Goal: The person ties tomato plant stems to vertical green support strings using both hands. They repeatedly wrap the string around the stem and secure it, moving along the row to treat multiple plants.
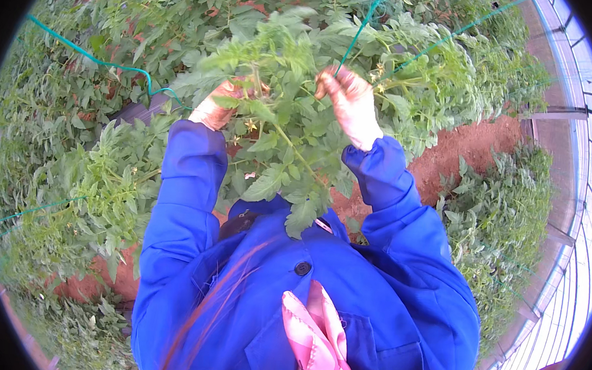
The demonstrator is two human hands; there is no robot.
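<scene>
A leafy tomato plant (291, 144) with small yellow flowers stands right in front of my chest. My left hand (217, 104) is closed around its upper stem, and leaves hide part of the fingers. Blur softens the shoot tip (273, 51) above that hand. To the right, at about the same height, my right hand (351, 99) pinches a green twine (356, 38) that runs upward from the fingers. A slack length of green twine (125, 66) comes from the left and passes behind my left wrist.
Rows of tomato plants (107, 189) spread on both sides. Reddish soil (474, 145) shows between them. Another taut twine (452, 36) slants across at upper right. Greenhouse film wall (586, 218) with dark ribs curves along the right. A pink scarf (315, 333) hangs over my blue jacket (269, 290).
</scene>
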